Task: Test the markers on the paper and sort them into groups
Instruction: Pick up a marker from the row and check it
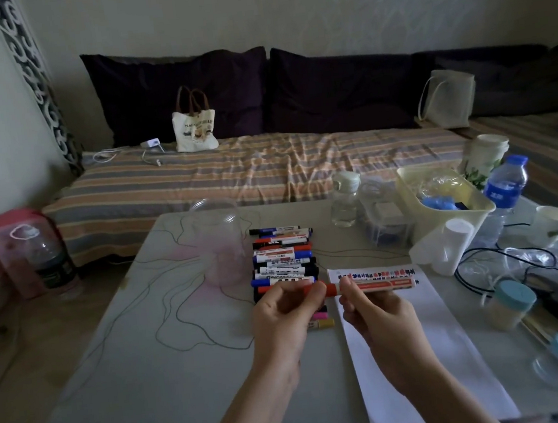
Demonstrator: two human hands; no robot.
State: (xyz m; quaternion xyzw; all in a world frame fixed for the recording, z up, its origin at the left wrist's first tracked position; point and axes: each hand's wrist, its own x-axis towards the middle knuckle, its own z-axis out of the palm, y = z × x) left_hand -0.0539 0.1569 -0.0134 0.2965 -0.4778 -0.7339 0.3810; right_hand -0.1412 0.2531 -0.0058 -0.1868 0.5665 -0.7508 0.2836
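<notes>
Two bare forearms reach in from the bottom edge over a pale table (116, 383). The paper (423, 351), a long white strip w/ colored test scribbles along its far end, serves as landmark. Just above the paper's far-left corner both hands hold one red marker (375, 285) level. The left hand (283, 317) curls its fingers and thumb round the red cap end; the right hand (372, 311) wraps the white barrel, tail sticking out to the right over the scribbles. Left of the paper's far end, a row of markers (283, 262) lies side by side, approx. parallel. Beyond that row, a clear plastic cup (219, 241). Right of the paper, a jar w/ blue lid (513, 304). Farther back, a yellowish bin (442, 208), then a striped bed (249, 169).
</notes>
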